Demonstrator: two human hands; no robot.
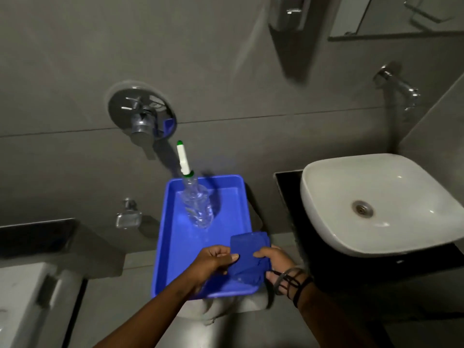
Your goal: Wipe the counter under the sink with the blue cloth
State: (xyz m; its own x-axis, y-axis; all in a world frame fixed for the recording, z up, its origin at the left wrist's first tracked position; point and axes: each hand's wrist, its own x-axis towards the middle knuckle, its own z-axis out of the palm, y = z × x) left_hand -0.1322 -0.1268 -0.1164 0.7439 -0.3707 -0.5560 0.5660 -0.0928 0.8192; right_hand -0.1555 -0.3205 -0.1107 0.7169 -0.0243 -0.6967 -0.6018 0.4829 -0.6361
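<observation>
A dark blue cloth (247, 257) hangs folded over the near right corner of a blue tray (173, 247). My left hand (213, 259) pinches its left edge. On the cloth's right side my right hand (273, 259) grips it, with bands around the wrist. Both hands hold the cloth just above the tray. The white sink (384, 204) sits to the right on a black counter (288, 194), which shows as a dark strip along the sink's left side and under its front.
A clear spray bottle (197, 204) with a white and green nozzle stands in the tray. A wall mixer valve (141, 114) is above it, a wall tap (399, 86) over the sink, a small metal fitting (128, 217) to the left.
</observation>
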